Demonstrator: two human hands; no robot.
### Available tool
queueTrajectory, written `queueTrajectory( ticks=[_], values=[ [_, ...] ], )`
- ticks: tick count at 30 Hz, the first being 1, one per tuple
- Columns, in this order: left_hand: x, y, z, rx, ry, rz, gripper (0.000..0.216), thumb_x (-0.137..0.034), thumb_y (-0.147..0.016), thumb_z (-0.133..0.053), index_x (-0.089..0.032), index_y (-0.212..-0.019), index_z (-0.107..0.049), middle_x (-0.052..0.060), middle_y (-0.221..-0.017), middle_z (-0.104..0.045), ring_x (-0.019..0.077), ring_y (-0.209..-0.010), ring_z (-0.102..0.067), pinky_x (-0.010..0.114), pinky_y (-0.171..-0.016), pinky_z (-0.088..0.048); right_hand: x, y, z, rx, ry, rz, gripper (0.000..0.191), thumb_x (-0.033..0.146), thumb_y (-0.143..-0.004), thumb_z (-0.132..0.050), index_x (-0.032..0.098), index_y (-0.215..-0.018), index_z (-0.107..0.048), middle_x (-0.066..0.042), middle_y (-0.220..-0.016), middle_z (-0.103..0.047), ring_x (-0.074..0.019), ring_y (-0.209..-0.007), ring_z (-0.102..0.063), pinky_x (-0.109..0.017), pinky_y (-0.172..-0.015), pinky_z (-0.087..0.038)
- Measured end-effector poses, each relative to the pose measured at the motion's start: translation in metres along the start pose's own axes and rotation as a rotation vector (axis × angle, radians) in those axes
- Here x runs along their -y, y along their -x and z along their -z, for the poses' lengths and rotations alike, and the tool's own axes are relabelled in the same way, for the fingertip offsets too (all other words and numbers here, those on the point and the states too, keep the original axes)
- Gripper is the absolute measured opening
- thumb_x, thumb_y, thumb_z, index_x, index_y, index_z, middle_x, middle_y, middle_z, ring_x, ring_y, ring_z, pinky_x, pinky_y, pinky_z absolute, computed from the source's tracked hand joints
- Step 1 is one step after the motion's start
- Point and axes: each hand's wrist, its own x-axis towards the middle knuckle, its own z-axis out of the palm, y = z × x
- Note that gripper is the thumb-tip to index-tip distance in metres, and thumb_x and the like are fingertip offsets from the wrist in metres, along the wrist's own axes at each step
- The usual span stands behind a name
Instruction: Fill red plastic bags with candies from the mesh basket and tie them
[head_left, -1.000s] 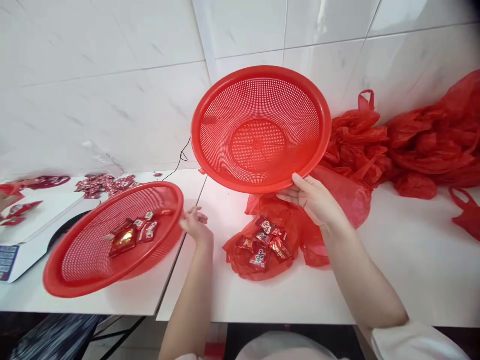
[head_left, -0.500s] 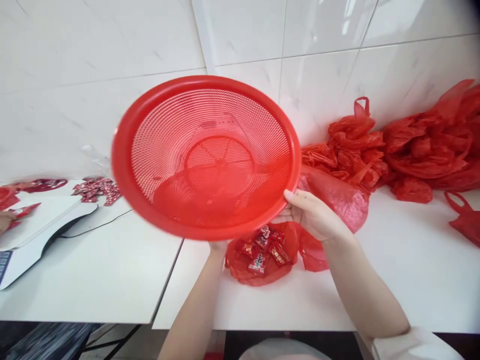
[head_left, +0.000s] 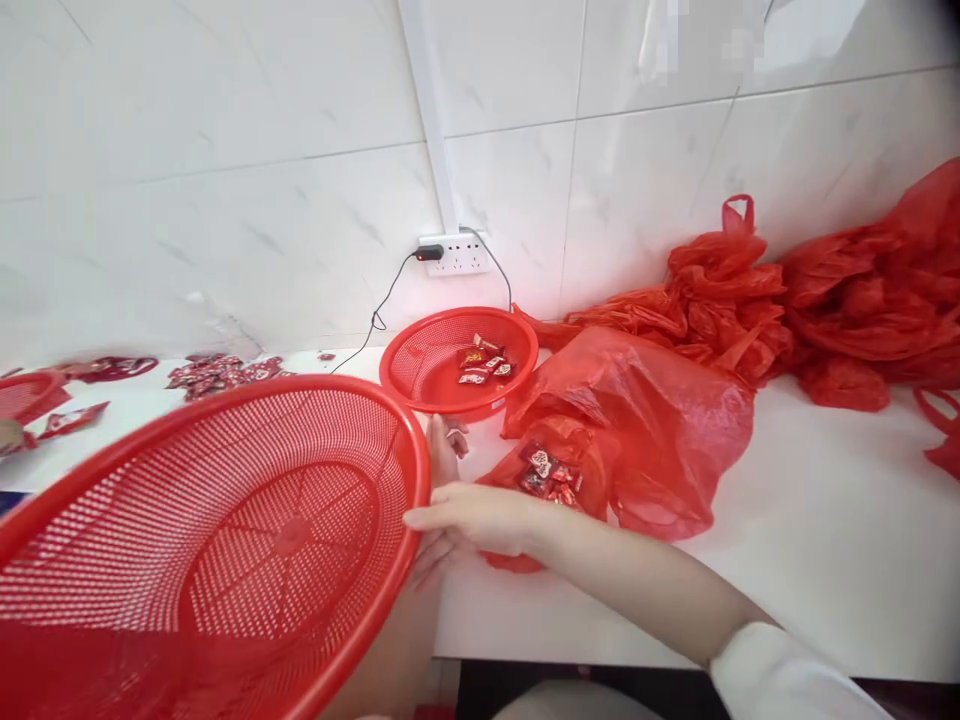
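A large red plastic mesh basket [head_left: 289, 535] is tilted toward me at the lower left, with no contents visible inside. My right hand [head_left: 469, 520] is closed on its right rim, the thumb over the edge. Behind that rim is my left hand [head_left: 444, 455], partly covered by the basket and the right hand; its grip does not show clearly. Just beyond it, a smaller red basket [head_left: 409, 370] holds several wrapped candies [head_left: 487, 360]. To the right, more red-wrapped candies [head_left: 551, 470] lie on an opened red plastic bag [head_left: 592, 450].
Red plastic bags [head_left: 847, 300] are heaped along the wall at the right. A power strip [head_left: 457, 255] with a plugged-in cable is on the wall. Small red packets [head_left: 221, 375] lie at the back left. Another person's hand [head_left: 11, 437] shows at the left edge.
The large basket has moved left, down and nearer to me, with my right hand on its rim. The smaller basket with candies and the power strip have come into view behind it.
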Motion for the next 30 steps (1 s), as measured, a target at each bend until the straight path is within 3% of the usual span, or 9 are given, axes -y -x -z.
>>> queueTrajectory(
  ticks=[3, 7, 14, 17, 20, 22, 24, 27, 30],
  values=[
    [0.007, -0.005, 0.006, -0.014, 0.028, 0.022, 0.04, -0.047, -0.099, -0.036, -0.015, -0.087, -0.056, -0.001, -0.065, -0.056, 0.0056, -0.041, -0.043, 0.02, -0.041, -0.032, -0.021, -0.048, 0.006, 0.004, 0.032, -0.133, 0.036, 0.047, -0.078, -0.072, 0.012, -0.076, -0.063, -0.008, -0.069, -0.071, -0.0259, -0.09, -0.072, -0.042, -0.086, -0.054],
    [0.009, -0.009, 0.007, -0.016, 0.036, 0.042, 0.044, -0.056, -0.091, -0.043, -0.015, -0.083, -0.055, -0.001, -0.062, -0.057, 0.0056, -0.038, -0.041, 0.02, -0.038, -0.028, -0.043, -0.096, 0.014, 0.109, 0.074, -0.314, 0.039, 0.049, -0.085, -0.065, 0.012, -0.073, -0.062, -0.012, -0.076, -0.071, -0.0253, -0.095, -0.07, -0.04, -0.087, -0.054],
    [0.005, -0.007, 0.007, -0.017, -0.013, 0.071, 0.048, -0.061, -0.089, -0.04, -0.016, -0.081, -0.055, 0.0, -0.062, -0.056, 0.0076, -0.038, -0.043, 0.021, -0.039, -0.028, -0.041, -0.11, -0.001, -0.024, 0.088, -0.072, 0.035, 0.048, -0.08, -0.071, 0.016, -0.091, -0.06, -0.009, -0.1, -0.07, -0.023, -0.107, -0.065, -0.037, -0.086, -0.054],
    [-0.004, -0.006, 0.01, 0.031, -0.307, -0.041, 0.041, -0.055, -0.09, -0.042, -0.019, -0.078, -0.056, -0.001, -0.061, -0.056, 0.0099, -0.041, -0.046, 0.023, -0.044, -0.032, -0.022, -0.085, -0.008, -0.109, 0.246, 0.015, 0.028, 0.036, -0.086, -0.067, 0.02, -0.108, -0.058, -0.008, -0.125, -0.061, -0.0211, -0.12, -0.058, -0.031, -0.085, -0.053],
    [-0.019, -0.005, 0.015, 0.222, -0.77, -0.195, 0.029, -0.046, -0.086, -0.054, -0.022, -0.069, -0.056, -0.001, -0.058, -0.057, 0.0135, -0.049, -0.052, 0.024, -0.052, -0.033, -0.001, -0.036, -0.004, -0.098, 0.565, 0.148, 0.021, 0.03, -0.094, -0.055, 0.02, -0.112, -0.06, -0.009, -0.125, -0.062, -0.02, -0.117, -0.06, -0.031, -0.089, -0.05],
    [-0.03, -0.001, 0.02, 0.314, -1.002, -0.196, 0.028, -0.045, -0.083, -0.058, -0.023, -0.067, -0.056, 0.001, -0.059, -0.06, 0.0164, -0.051, -0.054, 0.025, -0.052, -0.031, 0.009, 0.004, 0.006, -0.13, 0.857, 0.295, 0.02, 0.028, -0.095, -0.052, 0.018, -0.108, -0.064, -0.007, -0.115, -0.067, -0.0188, -0.112, -0.062, -0.031, -0.095, -0.047],
    [-0.041, 0.01, 0.029, 0.369, -1.172, -0.078, 0.032, -0.051, -0.082, -0.056, -0.023, -0.066, -0.056, 0.004, -0.058, -0.062, 0.0197, -0.052, -0.056, 0.027, -0.05, -0.03, 0.015, 0.043, 0.022, -0.235, 1.121, 0.397, 0.02, 0.027, -0.095, -0.052, 0.019, -0.106, -0.067, -0.006, -0.111, -0.069, -0.0185, -0.104, -0.063, -0.032, -0.095, -0.047],
    [-0.056, 0.037, 0.042, 0.388, -1.44, 0.179, 0.045, -0.062, -0.081, -0.05, -0.022, -0.062, -0.055, 0.011, -0.066, -0.068, 0.026, -0.061, -0.062, 0.03, -0.053, -0.032, 0.015, 0.09, 0.049, -0.604, 1.439, 0.454, 0.021, 0.02, -0.096, -0.049, 0.019, -0.094, -0.069, -0.008, -0.114, -0.066, -0.0212, -0.109, -0.059, -0.036, -0.098, -0.044],
    [-0.066, 0.069, 0.048, 0.455, -1.448, 0.37, 0.048, -0.062, -0.085, -0.043, -0.021, -0.065, -0.059, 0.01, -0.076, -0.071, 0.0273, -0.072, -0.065, 0.031, -0.059, -0.037, 0.006, 0.115, 0.075, -0.987, 1.569, 0.365, 0.019, 0.022, -0.095, -0.05, 0.018, -0.09, -0.067, -0.01, -0.111, -0.062, -0.0225, -0.104, -0.058, -0.036, -0.091, -0.047]
  ],
)
